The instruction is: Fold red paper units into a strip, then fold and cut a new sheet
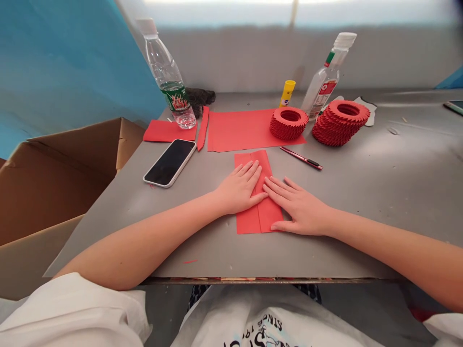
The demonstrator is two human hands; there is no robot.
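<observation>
A folded sheet of red paper [261, 166] lies on the grey tabletop [108, 217] directly in front of me, with a lengthwise crease. My left hand [239, 189] rests flat on its upper left part, fingers spread. My right hand [298, 208] presses flat on its right side, and its fingertips nearly meet my left hand. Neither hand holds anything. The paper under my palms is hidden.
Behind the hands lie red paper sheets and a strip, two rings of folded red paper, a pink-handled craft knife, a phone, two plastic bottles and a yellow glue stick. A cardboard box stands beyond the table's left edge.
</observation>
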